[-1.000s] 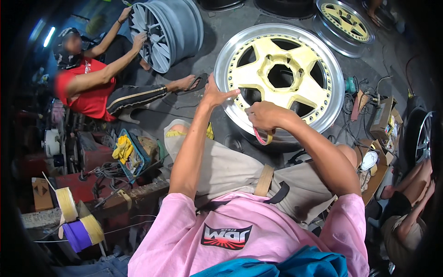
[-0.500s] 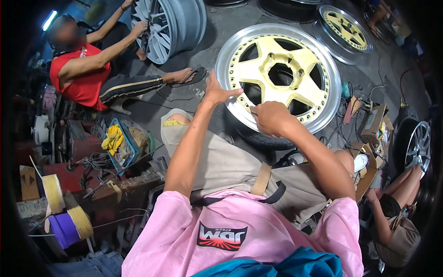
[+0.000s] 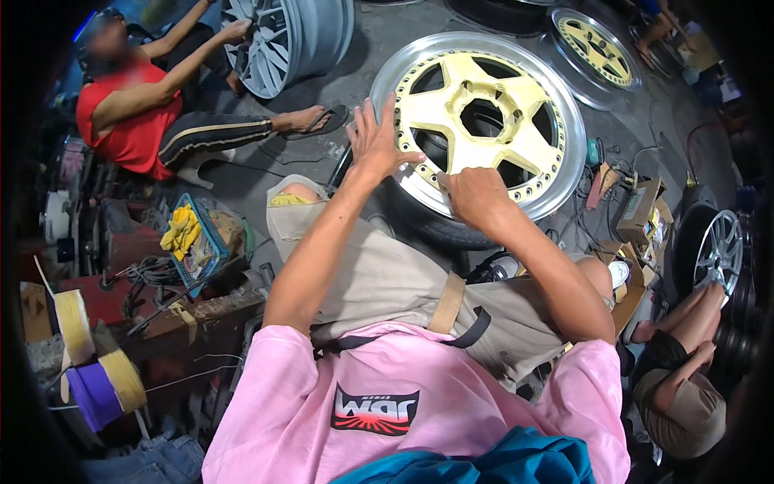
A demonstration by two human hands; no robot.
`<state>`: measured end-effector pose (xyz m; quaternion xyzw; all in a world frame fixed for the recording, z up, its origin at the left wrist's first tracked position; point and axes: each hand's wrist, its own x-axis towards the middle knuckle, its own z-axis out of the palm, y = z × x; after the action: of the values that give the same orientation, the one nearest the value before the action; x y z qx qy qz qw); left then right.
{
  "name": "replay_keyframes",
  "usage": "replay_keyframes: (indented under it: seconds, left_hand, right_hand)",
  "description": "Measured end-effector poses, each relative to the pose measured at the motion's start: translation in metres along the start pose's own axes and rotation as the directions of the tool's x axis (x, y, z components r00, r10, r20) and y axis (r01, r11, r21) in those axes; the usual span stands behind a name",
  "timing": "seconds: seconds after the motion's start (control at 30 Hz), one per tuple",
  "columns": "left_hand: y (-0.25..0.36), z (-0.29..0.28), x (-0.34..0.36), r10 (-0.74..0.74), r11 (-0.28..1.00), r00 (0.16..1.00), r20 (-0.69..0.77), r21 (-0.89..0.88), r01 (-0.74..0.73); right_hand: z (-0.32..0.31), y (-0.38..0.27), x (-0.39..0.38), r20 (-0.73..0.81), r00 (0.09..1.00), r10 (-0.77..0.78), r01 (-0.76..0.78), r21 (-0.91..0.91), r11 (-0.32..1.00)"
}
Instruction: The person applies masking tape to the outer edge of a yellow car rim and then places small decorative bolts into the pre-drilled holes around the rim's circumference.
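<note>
In front of me a wheel rim [image 3: 536,93] lies face up, with a pale yellow star-shaped centre and a polished silver lip ringed by small bolts. Beneath its near edge shows a black tire [image 3: 439,226]. My left hand [image 3: 372,145] rests on the rim's left side, fingers spread over the lip and thumb stretched along the bolt ring. My right hand [image 3: 477,198] is at the near edge, fingers curled and thumb and forefinger at the bolt ring beside the left thumb. Whatever its fingers may hold is hidden.
At the left a person in red [image 3: 133,105] handles a grey wheel [image 3: 314,48]. Another yellow-centred wheel [image 3: 617,48] lies at the far right. Cardboard boxes [image 3: 641,202] and cables are to the right, near a seated person [image 3: 681,403]. A blue basket [image 3: 211,234] stands left.
My left hand's fingers have fanned out wider over the rim's lip. The right hand stays at the near bolt ring. The whole view has shifted slightly.
</note>
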<state>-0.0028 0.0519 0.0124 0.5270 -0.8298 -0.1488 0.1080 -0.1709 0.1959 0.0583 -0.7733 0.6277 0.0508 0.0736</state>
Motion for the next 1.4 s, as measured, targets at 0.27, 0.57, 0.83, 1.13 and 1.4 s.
replay_keyframes:
  seconds: [0.27, 0.57, 0.83, 1.13, 1.4]
  left_hand:
    - [-0.004, 0.002, 0.002, 0.067, 0.998, 0.997, 0.045, -0.011, -0.067]
    - [0.015, -0.001, -0.004, 0.061, 0.996, 0.99, 0.13, -0.067, -0.053]
    - [0.018, 0.007, -0.002, 0.098, 0.995, 0.99, 0.097, -0.016, -0.097]
    - [0.035, 0.009, -0.009, 0.092, 0.995, 0.986, 0.14, 0.013, -0.095]
    - [0.05, 0.013, -0.015, 0.155, 0.987, 0.974, 0.166, -0.056, -0.148]
  right_hand:
    - [-0.019, 0.016, -0.025, -0.088, 0.996, -0.029, 0.029, 0.001, 1.0]
    - [-0.012, 0.012, -0.033, 0.017, 1.0, -0.023, 0.025, -0.172, 0.985]
    - [0.0, 0.027, -0.043, -0.098, 0.99, -0.097, 0.091, -0.062, 0.994]
    - [-0.002, 0.024, -0.046, -0.064, 0.996, -0.056, 0.048, -0.122, 0.991]
    - [0.005, 0.035, -0.051, -0.189, 0.981, -0.037, 0.027, -0.057, 0.998]
